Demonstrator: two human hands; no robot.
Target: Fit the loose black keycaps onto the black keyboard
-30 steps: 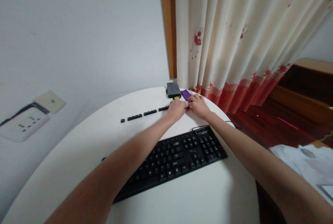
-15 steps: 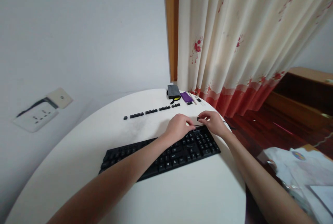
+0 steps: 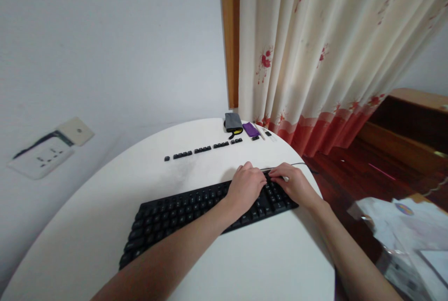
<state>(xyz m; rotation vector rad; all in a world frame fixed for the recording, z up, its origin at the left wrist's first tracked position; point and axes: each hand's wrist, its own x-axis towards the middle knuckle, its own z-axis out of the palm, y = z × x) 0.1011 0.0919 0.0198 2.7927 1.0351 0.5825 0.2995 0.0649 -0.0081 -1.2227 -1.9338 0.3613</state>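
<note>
A black keyboard (image 3: 182, 207) lies slantwise on the round white table (image 3: 245, 263). Both of my hands rest on its right end. My left hand (image 3: 247, 188) lies over the keys with its fingers curled under, their tips hidden. My right hand (image 3: 296, 183) is beside it at the keyboard's far right corner, fingers pinched together at the top row of keys. A small white bit (image 3: 285, 178) shows under its fingers; I cannot make out what it is. The two hands almost touch.
A row of loose black keycaps (image 3: 198, 150) lies further back on the table. Behind it are a grey case (image 3: 233, 122), a purple object (image 3: 250, 129) and two more keycaps (image 3: 255, 137). A flowered curtain (image 3: 315, 58) hangs at the right, with wall sockets (image 3: 42, 156) at the left.
Both hands have come back from the far things near the grey case to the keyboard's right end. Half a second ago the right hand carried a small black keycap.
</note>
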